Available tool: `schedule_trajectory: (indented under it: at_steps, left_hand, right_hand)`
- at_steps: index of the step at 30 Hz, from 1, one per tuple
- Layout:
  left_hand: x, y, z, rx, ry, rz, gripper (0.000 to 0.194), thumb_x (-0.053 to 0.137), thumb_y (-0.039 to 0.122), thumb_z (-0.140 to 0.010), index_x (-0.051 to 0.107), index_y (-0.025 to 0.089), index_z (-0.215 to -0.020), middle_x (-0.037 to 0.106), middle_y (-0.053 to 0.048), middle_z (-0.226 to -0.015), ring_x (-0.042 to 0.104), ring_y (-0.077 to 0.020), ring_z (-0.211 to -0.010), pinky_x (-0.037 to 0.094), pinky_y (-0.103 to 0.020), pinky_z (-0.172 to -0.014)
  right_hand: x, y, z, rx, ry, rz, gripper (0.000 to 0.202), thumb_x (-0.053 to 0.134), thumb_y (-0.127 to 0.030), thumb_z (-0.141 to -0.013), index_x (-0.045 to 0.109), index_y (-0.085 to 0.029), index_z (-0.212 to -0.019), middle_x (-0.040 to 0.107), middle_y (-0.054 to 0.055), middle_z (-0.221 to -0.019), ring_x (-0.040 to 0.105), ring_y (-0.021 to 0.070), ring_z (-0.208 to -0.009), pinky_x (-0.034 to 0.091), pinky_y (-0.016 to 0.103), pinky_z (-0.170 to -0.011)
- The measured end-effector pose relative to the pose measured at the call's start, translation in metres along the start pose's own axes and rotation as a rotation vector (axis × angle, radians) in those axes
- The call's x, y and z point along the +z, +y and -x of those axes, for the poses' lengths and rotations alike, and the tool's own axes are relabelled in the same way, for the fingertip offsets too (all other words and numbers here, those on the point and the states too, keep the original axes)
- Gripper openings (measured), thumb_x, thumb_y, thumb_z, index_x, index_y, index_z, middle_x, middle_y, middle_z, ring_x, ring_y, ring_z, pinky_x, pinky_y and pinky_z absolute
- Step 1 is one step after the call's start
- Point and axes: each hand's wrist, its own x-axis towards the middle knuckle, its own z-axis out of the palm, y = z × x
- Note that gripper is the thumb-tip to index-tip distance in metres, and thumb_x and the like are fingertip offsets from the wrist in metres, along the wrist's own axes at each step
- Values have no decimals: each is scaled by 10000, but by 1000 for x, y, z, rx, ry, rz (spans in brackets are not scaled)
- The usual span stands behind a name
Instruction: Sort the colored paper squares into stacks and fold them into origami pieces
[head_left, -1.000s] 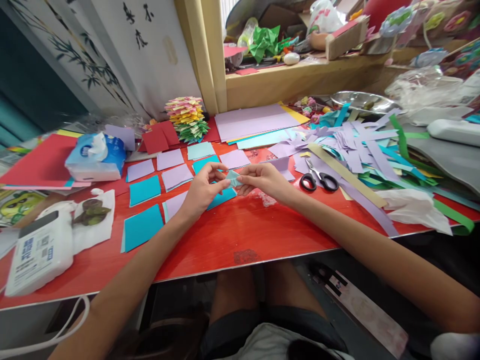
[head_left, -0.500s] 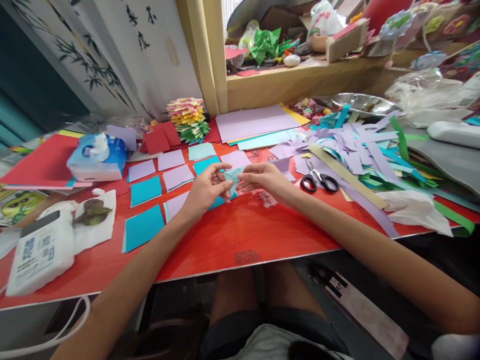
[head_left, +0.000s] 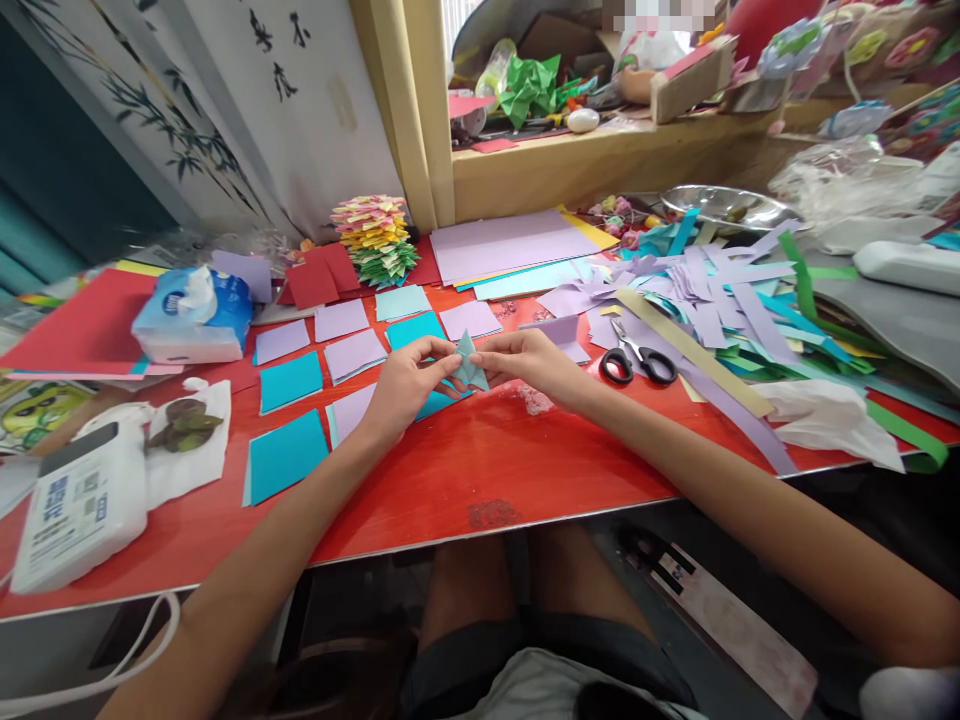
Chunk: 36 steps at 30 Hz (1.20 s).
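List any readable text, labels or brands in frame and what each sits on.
Nothing can be quoted with confidence.
Wall scroll: black brush characters, not legible enough to transcribe.
White packet: printed label with code squares, too small.
Blue tissue pack: round logo, blurred.
Folded paper, between left hand and right hand: blank.

On the table [head_left: 480, 470], the left hand [head_left: 405, 385] and right hand [head_left: 529, 362] meet over its middle, pinching a small folded paper [head_left: 469, 366] between them, with paper squares [head_left: 315, 375] laid in rows to the left and behind. Scissors [head_left: 637, 358] lie just right of the right hand, in front of a heap of paper strips [head_left: 720, 300]. A tissue pack [head_left: 191, 315] sits at far left, a stack of folded pieces [head_left: 373, 238] stands behind the squares, and large sheets [head_left: 510, 245] lie to its right below the shelf [head_left: 600, 150].
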Motion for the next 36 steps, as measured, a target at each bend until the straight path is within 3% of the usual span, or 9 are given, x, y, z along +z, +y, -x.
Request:
schedule_trajectory:
  at_steps: [4, 8, 13, 20, 23, 25, 27, 31, 36]
  left_hand:
    - [1, 0, 0, -24, -29, -3, 196, 639, 309, -720, 568, 140, -788, 576, -6, -709, 597, -120, -584, 503, -243, -520]
    - [0, -2, 0, 40, -52, -66, 184, 629, 317, -734, 571, 142, -737, 529, 20, -626, 496, -69, -503, 418, -198, -469]
    - [-2, -3, 0, 89, 11, -71, 181, 609, 313, -749, 562, 146, -695, 522, 24, -607, 462, -66, -494, 392, -206, -488]
    - [-1, -6, 1, 60, -11, -36, 219, 589, 343, -765, 536, 153, -671, 524, 10, -622, 498, -95, -551, 422, -221, -514]
    - [1, -7, 2, 246, 76, -337, 221, 543, 383, -805, 580, 174, -865, 611, -46, -881, 578, -160, -797, 488, -272, -656]
    - [0, -7, 1, 474, 130, -589, 311, 536, 405, -815, 557, 205, -1052, 543, -81, -1183, 502, -211, -1080, 463, -352, -857]
    - [-2, -8, 0, 666, 114, -781, 368, 526, 412, -823, 527, 227, -1141, 433, -81, -1340, 371, -238, -1240, 366, -426, -992]
    - [-6, -13, -2, 829, 57, -922, 355, 480, 363, -859, 517, 225, -1184, 473, -65, -1328, 323, -232, -1295, 332, -461, -1029]
    - [-6, -17, -1, 838, 40, -896, 373, 499, 306, -859, 510, 195, -1215, 563, -70, -1240, 435, -207, -1225, 394, -423, -997]
  right_hand:
    - [1, 1, 1, -20, 41, 52, 196, 636, -351, -733, 635, -162, -682, 642, -1, -630, 611, 102, -600, 517, 265, -649]
    - [1, 3, 1, -62, 73, 169, 220, 602, -353, -761, 612, -158, -660, 616, -5, -606, 594, 97, -588, 500, 247, -615]
    - [3, -2, 2, -13, -5, 108, 231, 624, -358, -744, 616, -136, -677, 638, 4, -653, 600, 89, -620, 497, 233, -644]
    - [5, 1, 3, -44, 15, 78, 234, 634, -358, -738, 607, -141, -652, 643, 12, -617, 630, 115, -604, 504, 249, -614]
    - [3, 3, 2, -20, 53, 16, 210, 639, -321, -735, 605, -137, -640, 649, 17, -612, 634, 113, -590, 513, 253, -619]
    - [2, 3, 1, 6, 83, -33, 185, 636, -293, -738, 612, -132, -650, 649, 16, -605, 640, 114, -590, 520, 259, -637]
    - [0, 2, 1, 14, 91, -71, 163, 633, -277, -742, 623, -129, -674, 652, 15, -607, 644, 114, -596, 525, 263, -658]
    - [1, 3, 1, 1, 65, -162, 158, 643, -275, -740, 626, -135, -669, 632, -4, -572, 631, 102, -582, 531, 288, -723]
    - [2, 7, 1, 30, 59, -297, 148, 672, -277, -720, 654, -131, -700, 660, 11, -636, 648, 113, -640, 525, 318, -798]
